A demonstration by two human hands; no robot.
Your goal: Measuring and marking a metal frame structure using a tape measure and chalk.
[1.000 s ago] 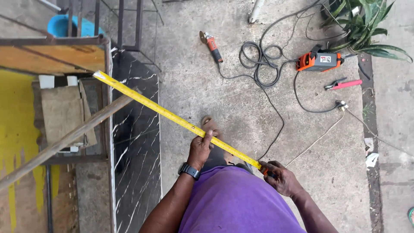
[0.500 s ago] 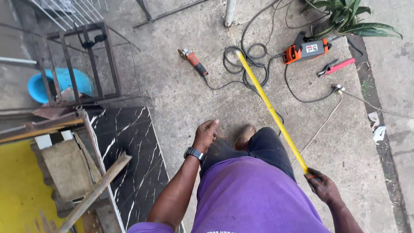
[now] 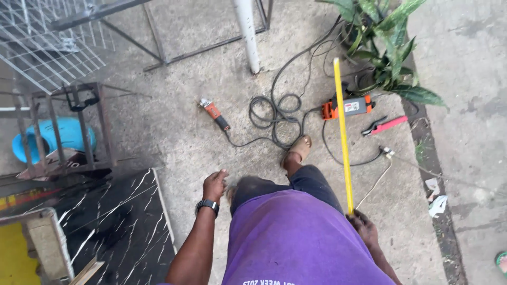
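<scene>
Holding long yellow tape blade (image 3: 342, 137), right hand (image 3: 363, 226) grip pinching; left hand (image 3: 214, 184) loose.

The concrete floor (image 3: 174, 126) carries an orange-handled grinder (image 3: 214, 114) near centre, its black cord (image 3: 274, 113) coiled just toward three o'clock. Further that way sit an orange box-shaped machine (image 3: 349, 106) and red-handled pliers (image 3: 384, 125). A black marbled slab (image 3: 113, 221) lies at eight o'clock.

The person wears a purple shirt (image 3: 296, 243) with white lettering at its hem, dark trousers (image 3: 296, 184), a black watch (image 3: 207, 205) on the left wrist, and a tan sandal (image 3: 299, 149). Both arms are bare.
</scene>
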